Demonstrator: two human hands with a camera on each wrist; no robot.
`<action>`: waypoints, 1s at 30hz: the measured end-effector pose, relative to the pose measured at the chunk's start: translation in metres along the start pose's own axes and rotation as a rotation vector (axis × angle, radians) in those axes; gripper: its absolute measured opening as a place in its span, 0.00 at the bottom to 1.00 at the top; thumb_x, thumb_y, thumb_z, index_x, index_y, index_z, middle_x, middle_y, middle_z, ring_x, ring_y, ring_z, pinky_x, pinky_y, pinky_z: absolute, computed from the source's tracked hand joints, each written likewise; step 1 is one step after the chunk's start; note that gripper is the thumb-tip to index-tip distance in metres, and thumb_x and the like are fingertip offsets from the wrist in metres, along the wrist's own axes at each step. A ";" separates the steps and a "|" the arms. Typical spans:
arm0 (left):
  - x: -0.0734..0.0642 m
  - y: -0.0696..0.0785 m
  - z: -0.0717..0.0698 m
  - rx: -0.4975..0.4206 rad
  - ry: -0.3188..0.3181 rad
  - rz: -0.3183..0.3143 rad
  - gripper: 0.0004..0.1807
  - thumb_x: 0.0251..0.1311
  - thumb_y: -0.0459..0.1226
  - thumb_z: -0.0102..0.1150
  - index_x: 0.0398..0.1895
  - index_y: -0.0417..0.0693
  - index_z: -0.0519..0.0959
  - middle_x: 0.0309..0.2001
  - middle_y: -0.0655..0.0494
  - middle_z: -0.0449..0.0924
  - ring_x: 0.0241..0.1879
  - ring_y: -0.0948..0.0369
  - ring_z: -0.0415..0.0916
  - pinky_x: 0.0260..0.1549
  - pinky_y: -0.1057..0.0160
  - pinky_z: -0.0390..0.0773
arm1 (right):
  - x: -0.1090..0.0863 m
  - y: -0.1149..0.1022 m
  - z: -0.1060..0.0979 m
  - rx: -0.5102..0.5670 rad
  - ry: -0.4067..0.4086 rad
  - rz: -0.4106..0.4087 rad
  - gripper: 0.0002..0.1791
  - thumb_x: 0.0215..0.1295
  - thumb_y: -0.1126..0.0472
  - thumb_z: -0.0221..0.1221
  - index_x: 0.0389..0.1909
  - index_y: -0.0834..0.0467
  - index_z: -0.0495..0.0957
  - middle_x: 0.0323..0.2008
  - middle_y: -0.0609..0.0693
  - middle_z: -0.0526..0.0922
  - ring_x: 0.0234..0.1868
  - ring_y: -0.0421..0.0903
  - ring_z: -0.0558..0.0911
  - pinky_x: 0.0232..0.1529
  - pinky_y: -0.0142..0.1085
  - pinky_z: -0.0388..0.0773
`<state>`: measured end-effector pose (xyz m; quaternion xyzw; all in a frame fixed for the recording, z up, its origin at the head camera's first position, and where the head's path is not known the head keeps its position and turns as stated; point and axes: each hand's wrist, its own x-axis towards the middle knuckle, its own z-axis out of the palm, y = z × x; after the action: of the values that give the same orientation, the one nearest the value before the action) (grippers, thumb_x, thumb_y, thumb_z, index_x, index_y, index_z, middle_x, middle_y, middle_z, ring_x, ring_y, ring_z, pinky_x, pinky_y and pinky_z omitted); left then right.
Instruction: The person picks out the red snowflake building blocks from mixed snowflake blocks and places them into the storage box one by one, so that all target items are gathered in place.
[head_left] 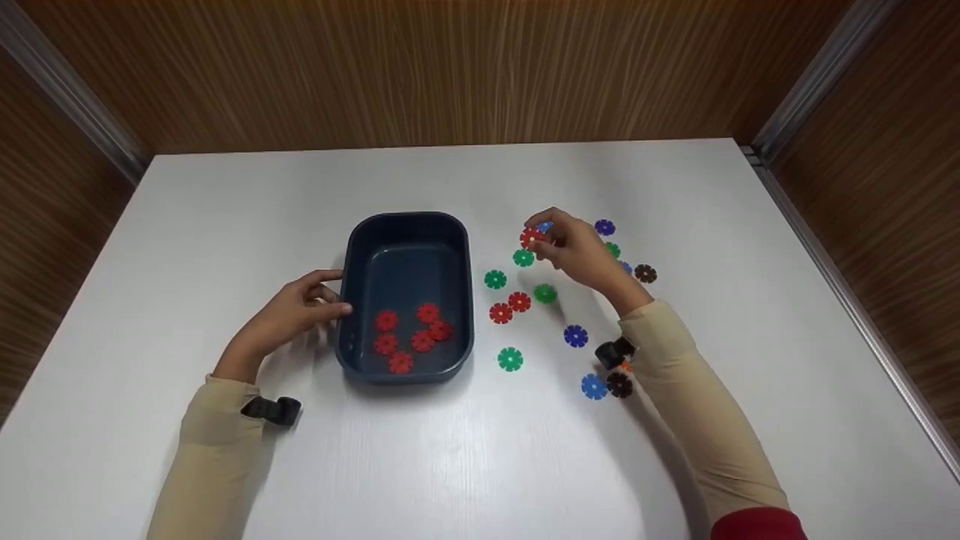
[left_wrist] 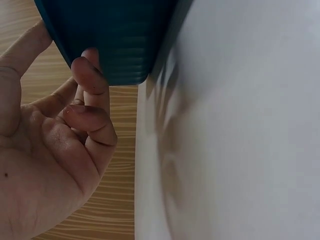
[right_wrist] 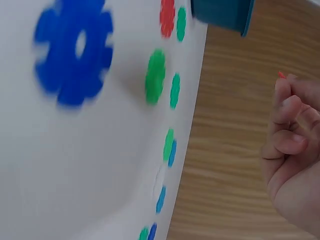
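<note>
At the left wall of a dark blue plastic tub point(head_left: 405, 376) is my left hand point(head_left: 304, 304), its thumb at the rim and its bent fingers against the outside. Several red notched discs point(head_left: 400, 363) lie in the near half of the tub. Between thumb and fingertips, my right hand point(head_left: 574, 244) pinches another red notched disc point(head_left: 530, 238) above the table, right of the tub. Only a sliver of that red disc point(right_wrist: 282, 75) shows in the right wrist view. Below the hand are a green disc point(head_left: 523, 258) and a partly covered light blue disc point(head_left: 545, 226).
Two red discs point(head_left: 510, 307) lie on the white table point(head_left: 450, 465) right of the tub. Green, blue and dark brown discs point(head_left: 645, 274) are scattered around them, some under the right arm. Wood-grain panels point(head_left: 450, 75) stand behind and beside the table.
</note>
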<state>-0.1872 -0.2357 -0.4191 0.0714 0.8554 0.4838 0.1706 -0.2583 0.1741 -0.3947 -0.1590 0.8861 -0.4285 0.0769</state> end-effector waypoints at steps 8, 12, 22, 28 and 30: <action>0.000 -0.001 -0.001 -0.003 0.005 0.002 0.37 0.62 0.44 0.62 0.71 0.43 0.61 0.40 0.56 0.75 0.34 0.63 0.75 0.37 0.64 0.72 | 0.004 -0.024 0.022 0.019 -0.070 -0.032 0.17 0.71 0.64 0.53 0.59 0.52 0.71 0.36 0.56 0.78 0.31 0.48 0.75 0.38 0.41 0.79; 0.000 -0.001 -0.001 -0.012 0.003 0.007 0.37 0.62 0.44 0.62 0.71 0.43 0.60 0.40 0.57 0.75 0.33 0.63 0.76 0.37 0.63 0.72 | 0.005 -0.034 0.033 0.070 -0.106 -0.051 0.19 0.70 0.66 0.52 0.60 0.53 0.70 0.37 0.55 0.78 0.30 0.48 0.75 0.40 0.45 0.80; 0.002 0.000 -0.002 -0.023 0.002 0.024 0.36 0.62 0.42 0.62 0.71 0.42 0.61 0.37 0.59 0.75 0.30 0.64 0.76 0.32 0.65 0.72 | 0.005 -0.051 0.058 0.235 -0.197 -0.118 0.20 0.70 0.67 0.52 0.62 0.59 0.68 0.35 0.53 0.76 0.29 0.47 0.74 0.32 0.35 0.75; 0.003 0.001 -0.002 -0.021 0.000 0.017 0.37 0.62 0.43 0.62 0.71 0.42 0.60 0.38 0.58 0.76 0.31 0.64 0.76 0.34 0.64 0.72 | 0.004 -0.057 0.071 0.319 -0.236 -0.169 0.18 0.70 0.67 0.52 0.60 0.59 0.69 0.31 0.49 0.76 0.25 0.42 0.74 0.26 0.32 0.72; 0.003 0.001 -0.001 -0.024 -0.002 0.018 0.37 0.62 0.43 0.62 0.71 0.42 0.60 0.39 0.57 0.76 0.31 0.64 0.76 0.34 0.64 0.72 | 0.004 -0.059 0.076 0.336 -0.239 -0.180 0.18 0.70 0.67 0.52 0.60 0.60 0.69 0.30 0.49 0.76 0.25 0.42 0.74 0.27 0.32 0.72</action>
<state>-0.1909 -0.2352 -0.4183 0.0776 0.8487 0.4955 0.1679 -0.2291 0.0827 -0.3953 -0.2721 0.7691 -0.5533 0.1684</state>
